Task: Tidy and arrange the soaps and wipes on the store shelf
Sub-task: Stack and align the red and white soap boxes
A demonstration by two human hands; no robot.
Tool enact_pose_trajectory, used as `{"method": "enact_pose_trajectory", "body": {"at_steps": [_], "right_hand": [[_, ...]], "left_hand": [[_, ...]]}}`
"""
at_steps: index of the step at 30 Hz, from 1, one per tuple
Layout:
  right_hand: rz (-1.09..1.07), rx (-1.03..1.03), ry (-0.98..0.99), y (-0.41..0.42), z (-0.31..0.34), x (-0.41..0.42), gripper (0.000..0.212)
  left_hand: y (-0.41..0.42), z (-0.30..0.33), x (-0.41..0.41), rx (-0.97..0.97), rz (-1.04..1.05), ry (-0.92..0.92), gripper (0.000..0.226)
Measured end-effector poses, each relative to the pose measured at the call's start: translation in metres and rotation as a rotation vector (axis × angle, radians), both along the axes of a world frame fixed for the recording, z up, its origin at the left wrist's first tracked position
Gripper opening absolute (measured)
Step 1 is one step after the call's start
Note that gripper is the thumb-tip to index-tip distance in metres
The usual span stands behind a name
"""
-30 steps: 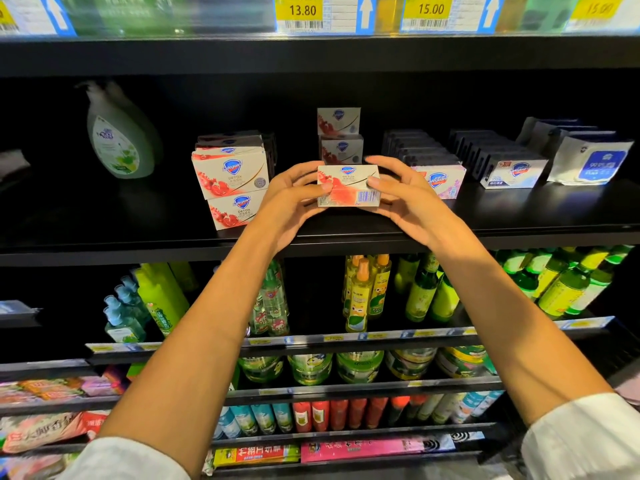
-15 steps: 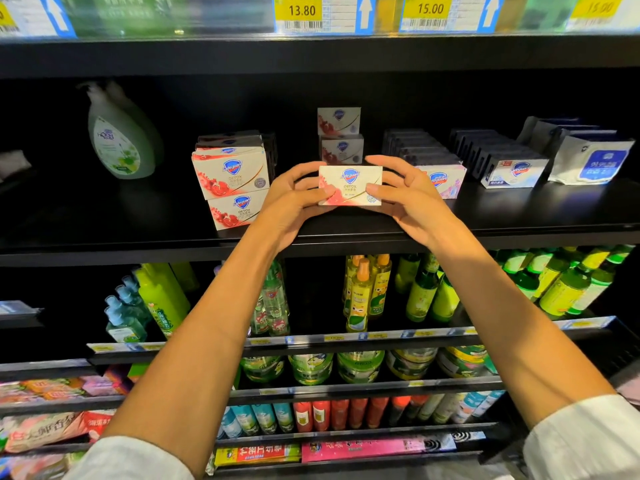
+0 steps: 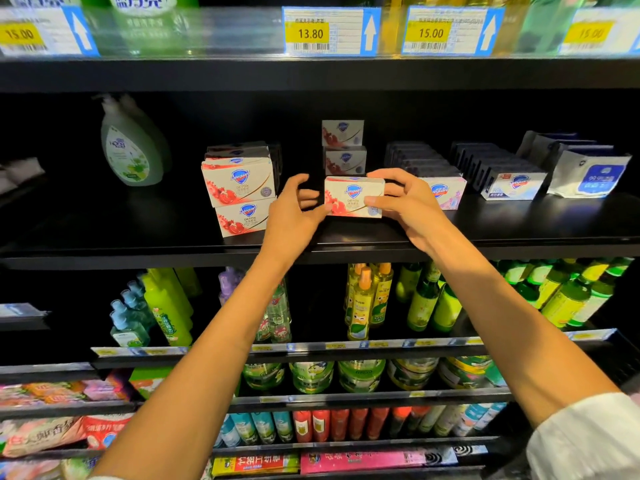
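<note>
A white and red soap box point(image 3: 351, 197) stands upright on its long edge on the black shelf point(image 3: 519, 223), front label facing me. My right hand point(image 3: 403, 202) grips its right end, fingers over the top and thumb on the front. My left hand point(image 3: 294, 209) is at its left end with the fingers spread loose; only the thumb touches the lower left corner. Two same boxes point(image 3: 239, 194) are stacked to the left. Two more point(image 3: 343, 147) are stacked behind. A pink soap box point(image 3: 446, 194) sits just right of my right hand.
Rows of dark soap boxes point(image 3: 498, 168) and wipe packs point(image 3: 588, 173) fill the shelf's right side. A green pump bottle point(image 3: 130, 150) stands at the left. Price tags point(image 3: 330, 31) line the shelf above. Bottles point(image 3: 367, 299) crowd the lower shelves.
The soap box has turned from tilted to upright with its front facing me. My left hand's fingers have come off its left end and spread apart.
</note>
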State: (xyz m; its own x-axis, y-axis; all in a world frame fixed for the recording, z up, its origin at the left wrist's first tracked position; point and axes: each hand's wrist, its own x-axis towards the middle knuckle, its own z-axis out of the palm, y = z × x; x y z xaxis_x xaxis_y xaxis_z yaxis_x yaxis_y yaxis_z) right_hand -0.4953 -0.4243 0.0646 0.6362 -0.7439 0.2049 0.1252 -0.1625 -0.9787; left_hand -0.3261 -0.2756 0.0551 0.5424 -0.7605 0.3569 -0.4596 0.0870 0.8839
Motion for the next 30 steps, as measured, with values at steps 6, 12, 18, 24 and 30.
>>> {"method": "enact_pose_trajectory", "body": {"at_steps": [6, 12, 18, 24, 30], "right_hand": [[-0.006, -0.142, 0.131, -0.017, -0.001, 0.031, 0.050], [-0.010, -0.318, 0.257, -0.026, -0.002, 0.076, 0.053], [-0.010, -0.395, 0.265, -0.023, -0.004, 0.104, 0.049], [0.050, -0.195, 0.228, -0.029, -0.003, 0.109, 0.050], [-0.294, 0.029, 0.045, -0.077, 0.009, 0.108, 0.038]], "left_hand": [[0.034, -0.029, 0.002, 0.165, -0.027, -0.665, 0.045], [0.040, -0.029, 0.007, 0.257, -0.047, -0.820, 0.056], [0.038, -0.032, 0.006, 0.250, -0.024, -0.778, 0.055], [0.039, -0.025, 0.005, 0.317, -0.068, -0.775, 0.059], [0.029, -0.014, 0.012, 0.401, -0.222, -0.765, 0.073]]}}
